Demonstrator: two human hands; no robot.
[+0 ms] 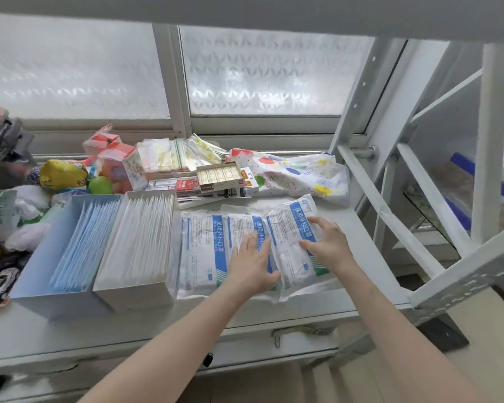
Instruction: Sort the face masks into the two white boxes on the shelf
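Two white boxes stand side by side on the shelf. The left box holds a row of blue masks; the right box holds white masks. To their right lie three sealed mask packs with blue labels: a left pack, a middle pack and a right pack. My left hand lies flat on the middle pack with straight fingers. My right hand grips the right pack, thumb on top and fingers at its far edge.
Behind the packs sit a spotted plastic bag, a small brown-and-cream box, zip bags and toy boxes. Clutter fills the left end of the shelf. A white metal frame rises at the right; frosted windows behind.
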